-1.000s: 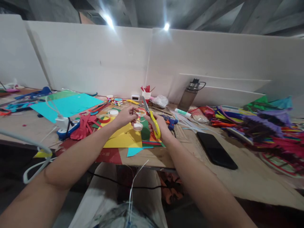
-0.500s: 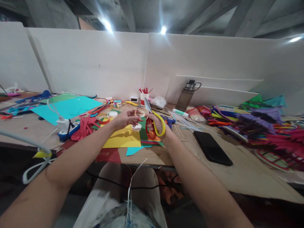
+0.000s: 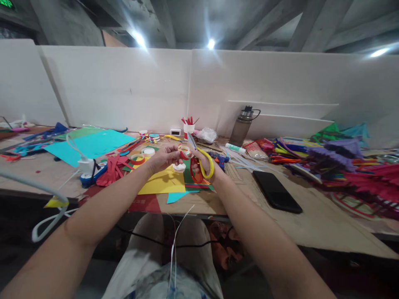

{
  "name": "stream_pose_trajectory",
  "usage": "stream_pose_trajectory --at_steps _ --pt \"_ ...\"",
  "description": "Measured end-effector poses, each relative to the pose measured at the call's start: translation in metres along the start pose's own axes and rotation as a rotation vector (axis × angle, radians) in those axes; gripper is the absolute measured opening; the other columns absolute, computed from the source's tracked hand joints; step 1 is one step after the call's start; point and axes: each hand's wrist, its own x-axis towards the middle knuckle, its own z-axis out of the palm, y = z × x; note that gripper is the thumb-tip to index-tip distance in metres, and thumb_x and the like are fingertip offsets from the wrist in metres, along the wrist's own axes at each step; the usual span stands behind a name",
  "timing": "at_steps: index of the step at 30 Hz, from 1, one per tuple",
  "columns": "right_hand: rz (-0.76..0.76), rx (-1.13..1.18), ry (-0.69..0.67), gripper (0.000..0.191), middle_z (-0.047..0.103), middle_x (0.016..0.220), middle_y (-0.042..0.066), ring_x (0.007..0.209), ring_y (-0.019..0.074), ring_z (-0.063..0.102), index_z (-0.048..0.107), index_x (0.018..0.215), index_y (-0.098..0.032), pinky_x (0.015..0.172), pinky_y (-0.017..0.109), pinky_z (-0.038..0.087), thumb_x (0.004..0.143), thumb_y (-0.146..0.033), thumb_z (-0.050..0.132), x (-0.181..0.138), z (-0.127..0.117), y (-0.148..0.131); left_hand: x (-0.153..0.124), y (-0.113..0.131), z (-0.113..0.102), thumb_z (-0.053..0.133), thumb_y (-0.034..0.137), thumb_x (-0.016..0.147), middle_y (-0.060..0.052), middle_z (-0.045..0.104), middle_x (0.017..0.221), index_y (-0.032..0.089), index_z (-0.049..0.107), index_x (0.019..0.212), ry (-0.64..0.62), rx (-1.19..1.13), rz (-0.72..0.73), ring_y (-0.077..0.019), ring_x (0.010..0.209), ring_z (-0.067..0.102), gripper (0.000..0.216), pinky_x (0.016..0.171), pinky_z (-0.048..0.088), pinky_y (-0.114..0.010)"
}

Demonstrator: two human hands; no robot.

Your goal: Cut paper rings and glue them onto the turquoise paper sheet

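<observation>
My left hand (image 3: 166, 158) pinches the left side of a small red and cream ring (image 3: 186, 155), perhaps a cardboard band. The right hand (image 3: 202, 161) holds scissors (image 3: 212, 167) with one yellow and one red handle, blades pointing up and away. Its fingertips also touch the ring's right side. Both hands are over the table, above a sheet of yellow paper (image 3: 162, 186). Just below the ring is a round white piece (image 3: 179, 167). To the left lie a red-edged ring (image 3: 137, 158), a white roll (image 3: 149, 152) and red strips (image 3: 111, 170).
A black phone (image 3: 276, 192) lies on cardboard at right, with a bottle (image 3: 241, 131) behind it. A cup of red sticks (image 3: 188, 129) stands at the back. Turquoise paper (image 3: 87, 145) and a power strip (image 3: 90, 176) are at left; colourful craft pieces (image 3: 339, 155) pile up at right.
The ring has turned so its red outer side and opening show between my hands. My right fingertips have come up against it; the scissors stay in that hand. The camera view has shifted slightly.
</observation>
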Motion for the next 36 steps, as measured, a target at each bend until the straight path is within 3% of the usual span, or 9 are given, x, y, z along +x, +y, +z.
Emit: stream_pose_trajectory --at_steps 6,12,16,23,26,29,36 --pt "-0.100 0.041 0.080 0.040 0.044 0.054 -0.008 0.040 0.0040 0.037 0.054 0.082 -0.019 0.034 0.014 0.028 0.075 -0.053 0.073 0.007 -0.001 0.003 -0.001 0.006 0.005 0.084 0.031 0.068 -0.003 0.071 0.071 0.014 0.062 0.081 0.137 -0.006 0.151 -0.0124 0.059 0.067 0.031 0.055 0.049 -0.021" --pt "-0.189 -0.045 0.046 0.028 0.046 0.052 -0.008 0.041 0.0059 0.041 0.051 0.076 -0.020 0.036 0.016 0.032 0.071 -0.038 0.072 0.008 -0.002 0.008 -0.001 0.003 0.010 0.081 0.035 0.072 -0.003 0.069 0.066 0.013 0.063 0.077 0.093 0.215 0.211 -0.0109 0.056 0.063 0.028 0.055 0.047 -0.022" --pt "-0.188 -0.113 0.079 0.014 0.053 0.051 -0.004 0.041 0.0109 0.048 0.057 0.079 -0.020 0.038 0.021 0.038 0.071 -0.030 0.063 0.005 -0.002 0.010 -0.003 0.000 0.015 0.079 0.034 0.075 -0.004 0.069 0.065 0.013 0.064 0.077 0.025 0.297 0.172 -0.0113 0.058 0.063 0.026 0.058 0.048 -0.024" --pt "-0.162 -0.121 0.098 0.011 0.054 0.051 -0.003 0.040 0.0129 0.050 0.059 0.078 -0.021 0.038 0.024 0.038 0.067 -0.020 0.056 0.000 0.003 0.005 -0.004 -0.002 0.018 0.080 0.043 0.072 -0.004 0.068 0.065 0.014 0.061 0.075 -0.024 0.224 0.108 -0.0129 0.059 0.064 0.035 0.059 0.049 -0.025" --pt "-0.138 -0.142 0.039 0.009 0.052 0.051 -0.004 0.040 0.0120 0.048 0.058 0.075 -0.021 0.038 0.023 0.037 0.066 -0.020 0.059 -0.001 0.004 0.004 -0.001 0.000 0.016 0.075 0.050 0.075 -0.002 0.065 0.064 0.014 0.063 0.081 0.075 0.187 0.151 -0.0116 0.056 0.061 0.038 0.055 0.048 -0.024" --pt "-0.086 -0.181 0.022 0.009 0.052 0.049 -0.004 0.039 0.0126 0.048 0.057 0.075 -0.022 0.038 0.024 0.040 0.067 -0.023 0.061 0.000 0.006 0.006 0.001 0.001 0.015 0.077 0.042 0.075 0.000 0.064 0.069 0.015 0.066 0.090 0.195 0.289 0.208 -0.0087 0.055 0.057 0.034 0.052 0.045 -0.022" --pt "-0.067 -0.243 0.006 0.003 0.051 0.045 -0.002 0.037 0.0133 0.048 0.053 0.066 -0.021 0.036 0.024 0.040 0.065 -0.020 0.055 0.001 0.006 0.011 0.001 -0.005 0.026 0.080 0.038 0.068 0.000 0.064 0.068 0.015 0.068 0.083 0.178 0.460 0.202 -0.0092 0.057 0.054 0.030 0.056 0.045 -0.022"
